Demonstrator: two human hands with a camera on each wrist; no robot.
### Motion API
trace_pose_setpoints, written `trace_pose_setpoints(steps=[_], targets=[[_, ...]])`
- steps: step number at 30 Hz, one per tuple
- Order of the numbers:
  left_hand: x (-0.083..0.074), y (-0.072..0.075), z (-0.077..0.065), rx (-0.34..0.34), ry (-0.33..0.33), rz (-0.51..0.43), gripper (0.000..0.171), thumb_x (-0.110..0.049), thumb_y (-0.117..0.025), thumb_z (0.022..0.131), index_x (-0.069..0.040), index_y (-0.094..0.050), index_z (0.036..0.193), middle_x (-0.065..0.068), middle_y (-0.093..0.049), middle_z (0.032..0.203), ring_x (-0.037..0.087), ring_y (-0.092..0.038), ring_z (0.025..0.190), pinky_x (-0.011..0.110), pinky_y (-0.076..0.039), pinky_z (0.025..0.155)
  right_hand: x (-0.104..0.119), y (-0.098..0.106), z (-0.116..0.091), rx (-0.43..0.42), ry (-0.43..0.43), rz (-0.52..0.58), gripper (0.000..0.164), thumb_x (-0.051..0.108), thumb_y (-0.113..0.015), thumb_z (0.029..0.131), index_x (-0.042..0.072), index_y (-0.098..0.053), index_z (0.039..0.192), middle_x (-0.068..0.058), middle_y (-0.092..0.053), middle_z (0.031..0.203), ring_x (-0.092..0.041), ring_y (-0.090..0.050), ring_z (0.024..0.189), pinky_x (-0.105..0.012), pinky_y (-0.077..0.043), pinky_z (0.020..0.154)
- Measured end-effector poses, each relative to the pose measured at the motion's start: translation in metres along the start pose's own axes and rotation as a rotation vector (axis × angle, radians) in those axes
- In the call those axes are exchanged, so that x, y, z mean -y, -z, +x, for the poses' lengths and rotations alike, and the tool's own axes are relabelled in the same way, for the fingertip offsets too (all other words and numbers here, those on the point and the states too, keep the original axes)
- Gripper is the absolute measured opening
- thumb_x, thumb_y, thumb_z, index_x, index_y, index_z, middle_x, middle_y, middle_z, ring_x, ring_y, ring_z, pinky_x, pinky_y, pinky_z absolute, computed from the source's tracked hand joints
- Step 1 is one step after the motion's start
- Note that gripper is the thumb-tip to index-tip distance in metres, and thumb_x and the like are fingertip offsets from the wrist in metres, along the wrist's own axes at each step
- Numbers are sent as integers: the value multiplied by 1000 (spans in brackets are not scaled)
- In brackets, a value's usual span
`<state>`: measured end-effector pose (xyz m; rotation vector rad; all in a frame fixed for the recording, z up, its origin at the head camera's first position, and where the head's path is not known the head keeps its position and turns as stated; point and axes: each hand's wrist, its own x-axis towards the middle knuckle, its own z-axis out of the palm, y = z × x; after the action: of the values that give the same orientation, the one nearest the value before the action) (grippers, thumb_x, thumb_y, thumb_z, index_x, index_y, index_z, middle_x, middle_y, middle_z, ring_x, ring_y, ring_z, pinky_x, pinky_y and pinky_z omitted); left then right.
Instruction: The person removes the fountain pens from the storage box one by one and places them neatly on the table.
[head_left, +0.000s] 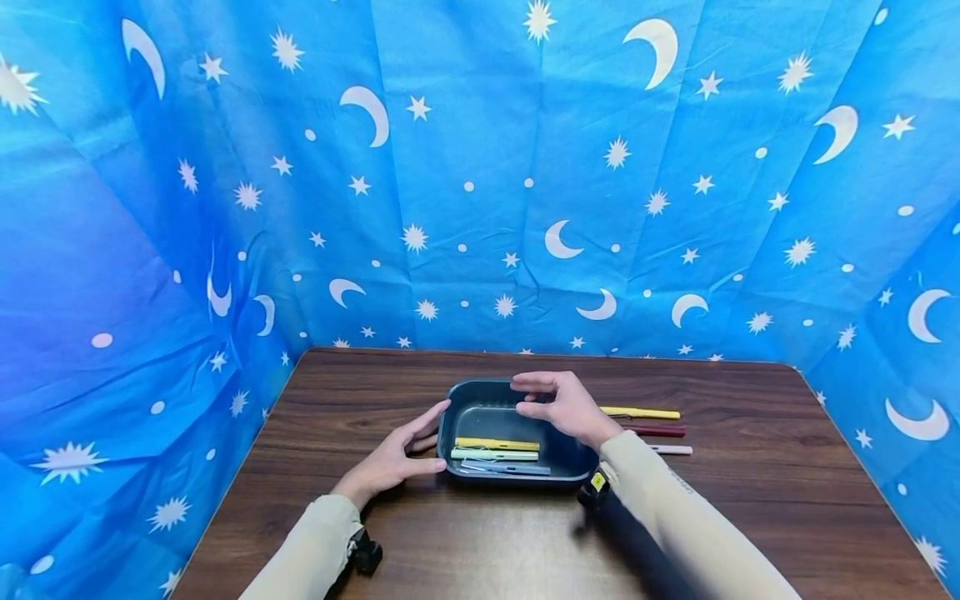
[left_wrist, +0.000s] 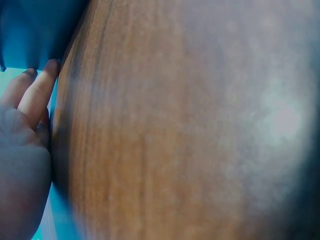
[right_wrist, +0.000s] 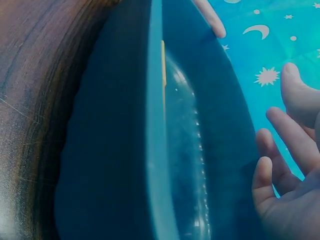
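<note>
A dark blue-grey plastic bin (head_left: 517, 482) sits on the table. Inside, toward its front left, lie a yellow pen (head_left: 497, 444), a pale green pen (head_left: 495, 456) and a light blue pen (head_left: 506, 468). My left hand (head_left: 397, 454) touches the bin's left end, its fingers and thumb extended and spread along the wall. Over the right part of the bin hovers my right hand (head_left: 566, 404), fingers loosely bent with nothing between them. In the right wrist view, that hand's fingers (right_wrist: 280, 167) are apart from the thumb, beside the bin's wall.
Right of the bin, partly behind my right wrist, lie another yellow pen (head_left: 645, 412), a dark red pen (head_left: 660, 431) and a pale pinkish pen (head_left: 675, 450). The brown wooden table (head_left: 750, 467) ends at a blue star-and-moon cloth (head_left: 480, 167) behind it.
</note>
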<state>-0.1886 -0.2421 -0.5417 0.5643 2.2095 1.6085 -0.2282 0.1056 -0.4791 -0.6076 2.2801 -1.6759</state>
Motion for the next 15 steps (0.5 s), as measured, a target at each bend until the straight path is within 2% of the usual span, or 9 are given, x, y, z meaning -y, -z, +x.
trace_pose_setpoints(steps=[3,9,15], targets=[[1,0,0,0,0,-2,87,-20,-77,98,-39,-27,167,5,-26,173,35,-39,152,63,-32,121,0,-2,1,34,-15,-34,48,12,-75,99,2,-63,144,-19,-67,140,-28,-66,115,-37,-58,94],[0,0,1,-5,-3,-4,87,-20,-77,98,-41,-27,166,5,-26,173,36,-38,153,63,-32,121,0,-6,1,103,-57,-62,49,9,-75,98,-1,-61,144,-21,-66,140,-37,-65,127,-46,-58,100],[-1,-1,0,3,-3,-6,86,-20,-76,99,-39,-27,167,6,-25,174,37,-38,153,63,-32,121,-8,-9,1,120,-92,-74,47,6,-76,97,-3,-63,141,-21,-70,134,-32,-72,116,-43,-61,95]])
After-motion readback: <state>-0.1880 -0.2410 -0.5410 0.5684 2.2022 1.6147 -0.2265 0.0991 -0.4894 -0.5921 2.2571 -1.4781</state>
